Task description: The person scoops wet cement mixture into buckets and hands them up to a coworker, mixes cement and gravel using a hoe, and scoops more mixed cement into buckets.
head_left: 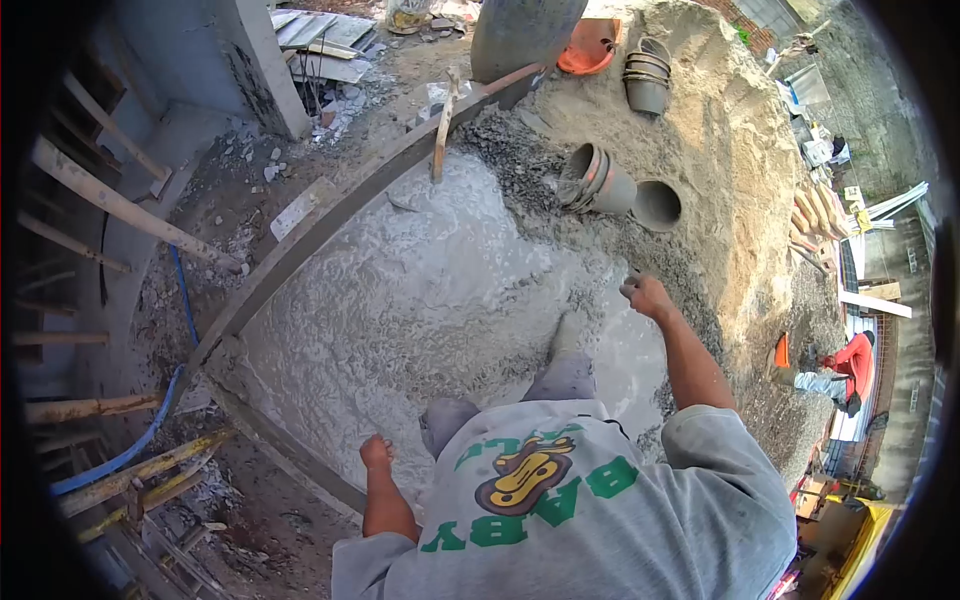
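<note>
Your left hand [377,451], at seven o'clock, is balled up; your right hand [650,297], at three o'clock, is curled, but I can't tell if it holds anything. Wet grey cement mix [400,290] fills the middle, hiding your feet.

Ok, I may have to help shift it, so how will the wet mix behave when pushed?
The mix will probably slump and spread rather than hold a shape, as its surface looks glossy and soupy. It may cling: the right leg standing in it looks smeared grey. The gravel at its edge suggests it could be gritty and heavy.
</note>
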`<state>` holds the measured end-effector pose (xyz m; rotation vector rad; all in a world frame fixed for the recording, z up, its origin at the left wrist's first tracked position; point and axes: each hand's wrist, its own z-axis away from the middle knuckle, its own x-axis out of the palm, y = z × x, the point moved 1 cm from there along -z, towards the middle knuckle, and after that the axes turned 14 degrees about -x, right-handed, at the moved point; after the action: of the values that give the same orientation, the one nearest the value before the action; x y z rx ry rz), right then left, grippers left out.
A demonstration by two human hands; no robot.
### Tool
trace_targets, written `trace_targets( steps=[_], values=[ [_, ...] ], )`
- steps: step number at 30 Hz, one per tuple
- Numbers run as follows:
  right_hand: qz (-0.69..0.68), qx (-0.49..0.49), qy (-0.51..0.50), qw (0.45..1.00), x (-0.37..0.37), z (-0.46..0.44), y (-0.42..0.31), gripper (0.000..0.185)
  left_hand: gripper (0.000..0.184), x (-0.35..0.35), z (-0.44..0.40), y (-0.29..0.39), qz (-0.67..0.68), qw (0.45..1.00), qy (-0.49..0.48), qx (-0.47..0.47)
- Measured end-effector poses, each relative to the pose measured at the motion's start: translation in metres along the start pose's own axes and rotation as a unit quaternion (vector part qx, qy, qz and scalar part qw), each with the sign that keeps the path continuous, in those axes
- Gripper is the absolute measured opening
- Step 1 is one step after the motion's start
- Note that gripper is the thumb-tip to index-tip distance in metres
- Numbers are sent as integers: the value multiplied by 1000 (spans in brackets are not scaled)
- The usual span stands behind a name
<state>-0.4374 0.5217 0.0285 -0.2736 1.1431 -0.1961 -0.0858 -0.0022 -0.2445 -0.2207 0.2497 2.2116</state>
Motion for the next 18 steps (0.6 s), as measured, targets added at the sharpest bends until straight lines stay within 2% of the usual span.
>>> trace_targets(
  steps=[1,2,3,4,5,7,8,10,12,13,15,16,18],
  values=[
    [26,-67,3,997,-2,-24,-18,41,21,-24,-1,-7,66,997,4,-31],
    [-12,-118,35,992,0,-40,-33,40,15,-41,3,-12,87,994,58,-24],
    [-40,-168,47,984,-16,-41,-86,41,14,-70,-4,-15,97,994,23,-42],
    [-68,-194,38,978,-17,-41,-99,42,13,-87,-16,-11,120,991,-16,-60],
    [-98,-217,28,971,-14,-36,-100,43,14,-80,-12,4,101,994,8,-50],
    [-147,-199,16,969,-6,-19,-80,43,16,-50,29,39,49,997,58,-35],
    [-170,-189,8,967,-1,-5,-69,44,22,-33,32,58,12,999,41,-20],
    [-157,-104,24,982,28,23,-1,43,30,22,36,100,-74,997,11,31],
    [-100,73,21,992,49,74,66,44,38,85,45,140,-185,978,-11,98],
    [-25,124,3,992,64,105,101,44,32,122,67,160,-178,975,-36,126],
    [89,150,-113,978,118,158,189,34,35,186,96,193,-201,958,-78,186],
    [-73,242,-137,958,106,180,180,32,35,215,119,207,-195,950,-112,217],
    [-228,397,-105,883,112,194,175,28,36,252,152,211,-201,935,-157,247]
  ],
)
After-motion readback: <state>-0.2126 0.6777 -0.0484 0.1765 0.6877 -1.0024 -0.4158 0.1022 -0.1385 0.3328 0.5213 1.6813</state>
